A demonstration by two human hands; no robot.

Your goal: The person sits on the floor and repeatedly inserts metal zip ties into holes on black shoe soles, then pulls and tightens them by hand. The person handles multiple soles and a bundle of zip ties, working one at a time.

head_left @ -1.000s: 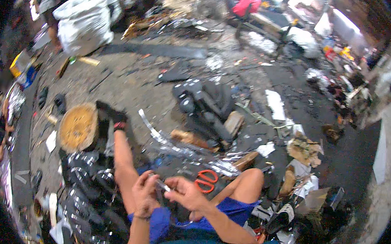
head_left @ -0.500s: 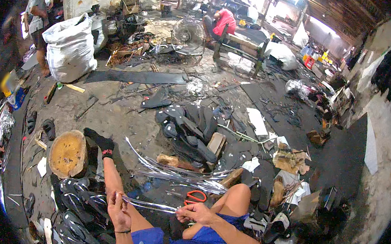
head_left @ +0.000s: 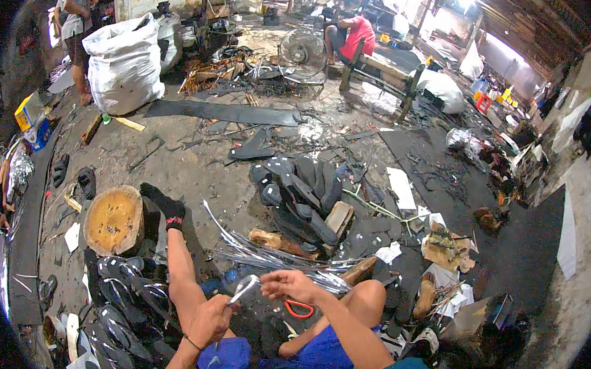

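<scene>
My left hand [head_left: 210,320] is closed on a shiny silvery-white strip [head_left: 244,289], which stands up from the fingers in a bent loop. Just to its right, my right hand [head_left: 292,286] has its fingers stretched out and slightly apart, close to the strip's top; no strip shows between them. Below the right hand lie scissors with orange handles [head_left: 298,309], their blades hard to make out. Beyond both hands a bundle of loose silvery strips [head_left: 272,257] is spread on the floor. Black sandals with silvery straps [head_left: 120,295] are heaped left of my leg.
A round wooden block [head_left: 113,222] stands near my left foot. Ahead lie a pile of black soles [head_left: 302,188] and a wooden piece [head_left: 338,219]. Farther off are a big white sack [head_left: 123,67], a fan [head_left: 301,53] and a seated person in red [head_left: 360,38]. Cardboard scraps [head_left: 447,247] lie right.
The strip stretched between both hands is now bent up in my left hand, which moved right. My right hand has let go of its end and risen slightly. The whole view shifted a little.
</scene>
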